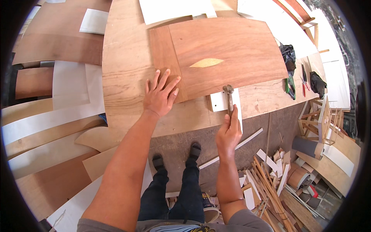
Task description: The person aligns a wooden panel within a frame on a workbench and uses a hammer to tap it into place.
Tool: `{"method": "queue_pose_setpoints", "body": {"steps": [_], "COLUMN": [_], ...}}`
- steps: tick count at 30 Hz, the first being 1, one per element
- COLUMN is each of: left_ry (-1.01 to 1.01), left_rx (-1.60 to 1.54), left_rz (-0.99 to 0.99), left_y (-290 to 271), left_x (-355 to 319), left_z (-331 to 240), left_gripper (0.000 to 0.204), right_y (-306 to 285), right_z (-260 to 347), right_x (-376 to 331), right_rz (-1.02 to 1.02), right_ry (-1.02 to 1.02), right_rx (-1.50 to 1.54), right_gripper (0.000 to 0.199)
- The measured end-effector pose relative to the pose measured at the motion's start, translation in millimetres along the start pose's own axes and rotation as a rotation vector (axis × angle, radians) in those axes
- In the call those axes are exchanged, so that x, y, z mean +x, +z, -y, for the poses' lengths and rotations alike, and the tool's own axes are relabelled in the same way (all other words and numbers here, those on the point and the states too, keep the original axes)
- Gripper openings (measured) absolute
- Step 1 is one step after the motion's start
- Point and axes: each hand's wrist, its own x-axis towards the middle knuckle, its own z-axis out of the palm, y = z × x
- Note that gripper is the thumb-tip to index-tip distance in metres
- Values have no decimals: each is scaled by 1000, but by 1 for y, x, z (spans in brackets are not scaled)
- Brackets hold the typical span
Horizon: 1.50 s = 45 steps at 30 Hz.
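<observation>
A reddish-brown plywood panel (232, 46) lies on the wooden worktable (127, 73), with a pale, pointed oval patch (206, 62) near its middle. Along its left side runs a separate-looking strip. My left hand (160, 92) rests flat on that strip, fingers spread. In my right hand (228, 133) is a hammer (228, 99), gripped by the handle with the index finger stretched along it. The hammer's head is close to the panel's near edge; whether it touches I cannot tell. Under that edge a white board piece (220, 105) sticks out toward me.
Black plastic bags (288, 54), pliers with red handles (304, 87) and a green-handled tool (290, 87) lie at the table's right. Stacked boards (58, 83) fill the left side. Wood offcuts (266, 181) pile up on the floor at lower right, beside a small wooden frame (315, 120).
</observation>
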Motion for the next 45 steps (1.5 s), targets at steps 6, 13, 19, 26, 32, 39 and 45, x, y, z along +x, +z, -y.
{"method": "queue_pose_setpoints", "body": {"steps": [6,13,19,26,32,39,45], "left_ry": [1,-3,-5,0,-11,2,-14], "left_rx": [-12,-7,-9,-3,-2,-4,-14], "left_rz": [1,-8,-3,0,-15,-9,10], "left_y": [2,1,1,3,3,1,4], "left_x": [1,0,-1,1,0,0,0], "left_z": [-1,-2,1,-1,0,0,-1], "left_gripper": [49,48,49,48,48,48,47], "right_y": [18,5,9,-8,-13,-14,-10], "right_z": [-9,-6,0,1,0,-5,-3], "right_x": [0,0,6,1,15,16,15], "right_rz": [-8,-185,-83,96,-78,46,-99], "right_ry": [-42,-112,-36,153,16,-3,-57], "right_rx": [-22,72,6,55,159,-21,92], "right_gripper": [44,45,45,43,44,45,44]}}
